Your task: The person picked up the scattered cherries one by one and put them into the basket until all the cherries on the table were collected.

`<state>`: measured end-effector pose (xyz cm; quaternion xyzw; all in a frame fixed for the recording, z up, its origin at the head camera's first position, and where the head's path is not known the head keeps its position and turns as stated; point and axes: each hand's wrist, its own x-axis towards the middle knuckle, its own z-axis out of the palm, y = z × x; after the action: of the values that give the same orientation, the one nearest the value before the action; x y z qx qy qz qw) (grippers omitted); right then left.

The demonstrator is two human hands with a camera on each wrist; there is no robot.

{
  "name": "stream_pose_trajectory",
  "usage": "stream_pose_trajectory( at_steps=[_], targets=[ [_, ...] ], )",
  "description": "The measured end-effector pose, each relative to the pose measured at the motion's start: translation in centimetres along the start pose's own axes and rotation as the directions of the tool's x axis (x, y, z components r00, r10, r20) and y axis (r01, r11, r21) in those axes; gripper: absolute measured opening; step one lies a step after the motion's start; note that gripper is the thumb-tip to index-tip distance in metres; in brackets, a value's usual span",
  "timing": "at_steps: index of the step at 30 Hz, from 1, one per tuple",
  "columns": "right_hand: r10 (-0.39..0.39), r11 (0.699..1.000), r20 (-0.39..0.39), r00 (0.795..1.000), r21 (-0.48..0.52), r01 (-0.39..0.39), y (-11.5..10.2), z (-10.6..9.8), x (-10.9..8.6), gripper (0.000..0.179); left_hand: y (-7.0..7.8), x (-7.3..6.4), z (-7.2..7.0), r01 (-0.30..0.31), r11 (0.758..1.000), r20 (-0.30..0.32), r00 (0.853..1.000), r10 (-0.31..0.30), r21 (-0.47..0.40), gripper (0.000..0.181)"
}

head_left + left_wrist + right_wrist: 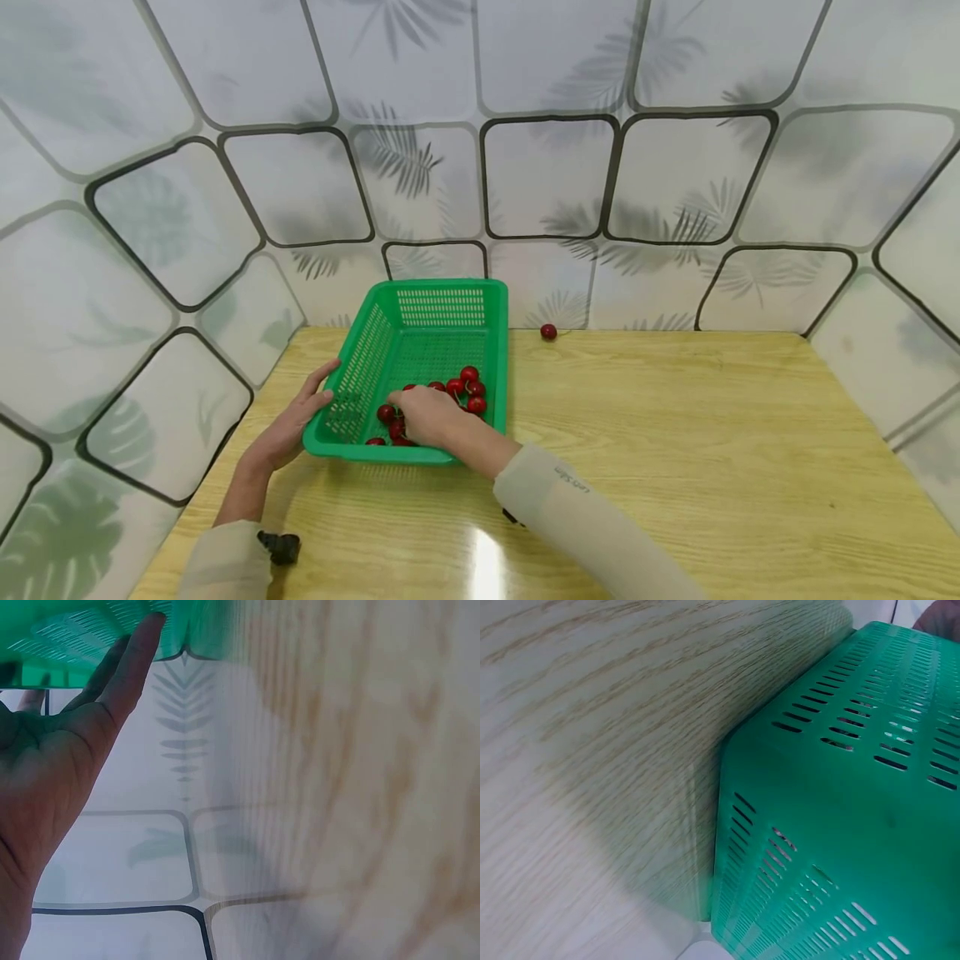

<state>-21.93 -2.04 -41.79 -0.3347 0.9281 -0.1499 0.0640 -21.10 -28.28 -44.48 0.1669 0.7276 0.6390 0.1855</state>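
A green plastic basket (450,335) with slotted walls stands on the table, tilted slightly in the head view. Red cherries (469,375) lie in its near half, several of them in a loose group. My left hand (288,427) rests against the basket's left side, with fairly straight fingers (129,675) spread along the wall. Over the near rim my right hand (427,415) reaches down among the cherries, knuckles up. A dark cherry (386,412) shows right beside its fingertips. The back of the hand hides most of its fingers, so I cannot tell whether they grip a cherry.
One cherry with a stem (549,332) lies alone by the back wall, right of the basket. The wooden table (675,450) extends to the right. Patterned walls (547,179) enclose it at the back and both sides.
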Motion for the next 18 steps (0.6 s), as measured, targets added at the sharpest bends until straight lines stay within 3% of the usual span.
stream_pose_trajectory(
  at_steps=[18],
  targets=[
    [0.027,0.999,-0.053,0.998,0.046,-0.025,0.17,-0.07,-0.26,0.029,-0.07,-0.04,-0.15,0.002,1.000,-0.007,1.000,-0.002,0.016,0.057]
  ],
)
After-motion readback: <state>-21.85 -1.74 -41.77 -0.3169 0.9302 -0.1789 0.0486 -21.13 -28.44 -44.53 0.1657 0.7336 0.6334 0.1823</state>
